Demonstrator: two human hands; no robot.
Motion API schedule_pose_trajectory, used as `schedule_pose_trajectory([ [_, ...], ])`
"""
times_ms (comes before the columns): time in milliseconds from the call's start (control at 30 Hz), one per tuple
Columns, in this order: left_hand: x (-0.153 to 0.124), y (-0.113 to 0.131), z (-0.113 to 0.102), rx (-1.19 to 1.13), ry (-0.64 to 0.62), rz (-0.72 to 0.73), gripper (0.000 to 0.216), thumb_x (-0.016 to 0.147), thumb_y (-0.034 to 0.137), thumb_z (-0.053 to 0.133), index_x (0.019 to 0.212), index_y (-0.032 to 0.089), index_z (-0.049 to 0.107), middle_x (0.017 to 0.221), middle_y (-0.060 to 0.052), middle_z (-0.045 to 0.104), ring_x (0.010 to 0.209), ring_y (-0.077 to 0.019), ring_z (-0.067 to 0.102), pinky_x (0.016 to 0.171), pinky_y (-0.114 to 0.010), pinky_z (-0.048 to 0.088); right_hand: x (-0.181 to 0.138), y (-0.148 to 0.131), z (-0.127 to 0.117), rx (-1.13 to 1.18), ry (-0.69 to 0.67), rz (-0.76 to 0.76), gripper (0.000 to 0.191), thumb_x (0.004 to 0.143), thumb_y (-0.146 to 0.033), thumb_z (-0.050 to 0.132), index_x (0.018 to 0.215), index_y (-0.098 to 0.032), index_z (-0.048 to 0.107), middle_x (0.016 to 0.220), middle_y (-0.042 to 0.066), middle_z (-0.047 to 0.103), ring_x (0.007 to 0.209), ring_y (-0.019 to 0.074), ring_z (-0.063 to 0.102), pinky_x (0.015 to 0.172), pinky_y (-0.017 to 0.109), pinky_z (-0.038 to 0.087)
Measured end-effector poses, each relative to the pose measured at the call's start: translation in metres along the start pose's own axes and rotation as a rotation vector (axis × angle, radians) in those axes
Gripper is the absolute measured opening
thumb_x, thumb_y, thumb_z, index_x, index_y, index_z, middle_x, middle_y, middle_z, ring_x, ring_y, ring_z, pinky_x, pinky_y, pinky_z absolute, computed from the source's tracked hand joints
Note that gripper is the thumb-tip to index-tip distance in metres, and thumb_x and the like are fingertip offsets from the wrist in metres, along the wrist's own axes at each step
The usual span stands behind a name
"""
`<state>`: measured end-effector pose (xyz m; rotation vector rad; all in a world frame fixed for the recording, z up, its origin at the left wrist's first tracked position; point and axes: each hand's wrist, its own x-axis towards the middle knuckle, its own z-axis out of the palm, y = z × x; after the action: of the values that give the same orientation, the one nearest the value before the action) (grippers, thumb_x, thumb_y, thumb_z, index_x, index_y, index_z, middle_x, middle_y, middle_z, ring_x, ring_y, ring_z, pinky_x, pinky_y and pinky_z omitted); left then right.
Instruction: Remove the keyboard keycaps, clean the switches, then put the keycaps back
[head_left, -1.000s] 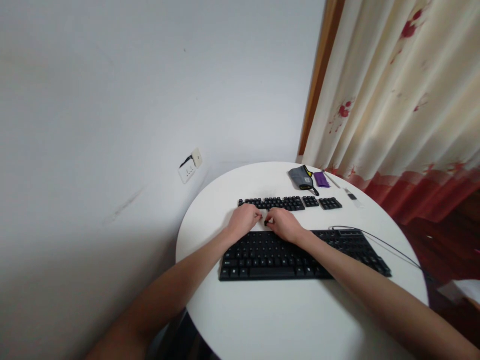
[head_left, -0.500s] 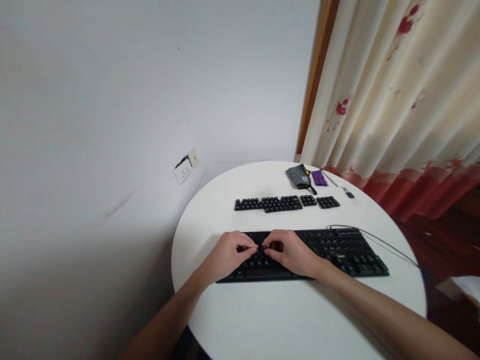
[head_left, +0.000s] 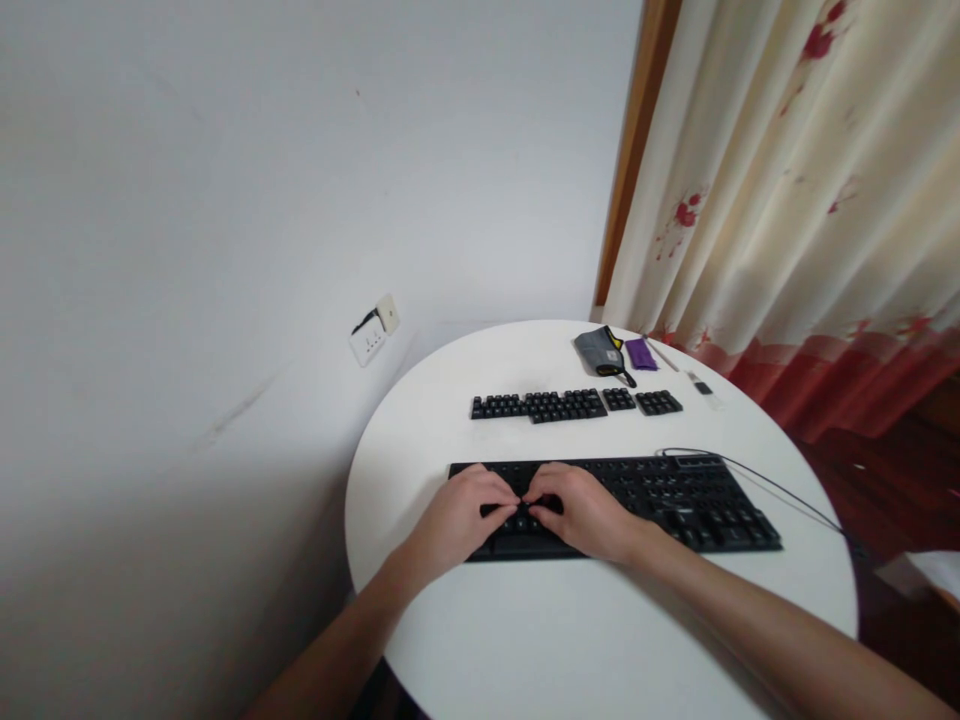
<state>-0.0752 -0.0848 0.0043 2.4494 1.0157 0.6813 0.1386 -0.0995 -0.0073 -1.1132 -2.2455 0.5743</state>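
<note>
A black keyboard (head_left: 675,495) lies across the round white table, partly covered by my hands. Over its left half, my left hand (head_left: 465,515) has thumb and fingers pinched together. Facing it, my right hand (head_left: 581,508) pinches too, and the fingertips of both nearly meet. Between them is a small dark keycap (head_left: 525,506), mostly hidden by the fingers. Beyond the keyboard, loose black keycaps (head_left: 566,405) stand in several grouped blocks.
At the table's (head_left: 600,640) back lie a grey pouch (head_left: 600,352), a purple cloth (head_left: 640,354), a thin stick (head_left: 661,353) and a small brush (head_left: 700,385). A black cable (head_left: 780,487) runs off the right edge. A wall and a curtain (head_left: 750,200) border the table.
My left hand has shifted slightly right and down, so its fingertips are now closer to my right hand's. My right hand stays nearly in place, still pinching.
</note>
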Motion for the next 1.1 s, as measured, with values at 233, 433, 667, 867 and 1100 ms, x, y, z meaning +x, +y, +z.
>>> schedule_pose_trajectory([
  [233,-0.007,0.003,0.0,0.217,-0.038,0.107,0.016,0.093,0.022,0.061,0.091,0.024,0.077,0.099,-0.001,0.074,0.091,-0.0203,0.059,0.081,-0.035,0.047,-0.002,-0.004,-0.003,-0.215,-0.063,-0.122,0.013,0.088,-0.012,0.061,0.089,-0.02,0.071,0.095,0.004,0.068,0.091,0.0177,0.061,0.081,0.027,0.046],
  [433,-0.016,0.014,-0.011,0.285,-0.1,0.062,0.02,0.097,0.027,0.054,0.101,0.027,0.074,0.108,-0.003,0.065,0.103,-0.0213,0.054,0.088,-0.036,0.045,-0.003,-0.018,-0.011,-0.352,-0.123,-0.18,0.018,0.094,-0.026,0.057,0.085,-0.018,0.071,0.095,0.006,0.064,0.089,0.0191,0.056,0.08,0.031,0.045],
  [667,-0.013,0.019,-0.012,0.303,-0.109,0.027,0.022,0.097,0.03,0.056,0.091,0.027,0.077,0.106,-0.003,0.06,0.105,-0.0214,0.054,0.089,-0.037,0.043,-0.006,-0.019,-0.013,-0.36,-0.13,-0.153,0.021,0.095,-0.028,0.056,0.083,-0.018,0.071,0.092,0.005,0.063,0.087,0.0186,0.055,0.076,0.03,0.043],
  [867,0.008,0.014,-0.022,0.255,-0.125,0.088,0.022,0.096,0.03,0.056,0.088,0.024,0.076,0.105,-0.003,0.065,0.101,-0.02,0.057,0.091,-0.035,0.043,-0.004,-0.011,-0.016,-0.238,-0.091,-0.1,0.025,0.097,-0.028,0.052,0.082,-0.019,0.07,0.089,0.004,0.068,0.084,0.0163,0.06,0.075,0.027,0.042],
  [1100,0.087,-0.012,-0.025,0.3,0.014,-0.064,0.02,0.092,0.03,0.058,0.101,0.023,0.075,0.102,-0.004,0.072,0.094,-0.0203,0.064,0.083,-0.029,0.047,0.037,0.025,-0.037,-0.401,0.064,0.329,0.027,0.095,-0.026,0.049,0.116,-0.021,0.066,0.1,0.005,0.073,0.092,0.0203,0.067,0.077,0.028,0.045],
])
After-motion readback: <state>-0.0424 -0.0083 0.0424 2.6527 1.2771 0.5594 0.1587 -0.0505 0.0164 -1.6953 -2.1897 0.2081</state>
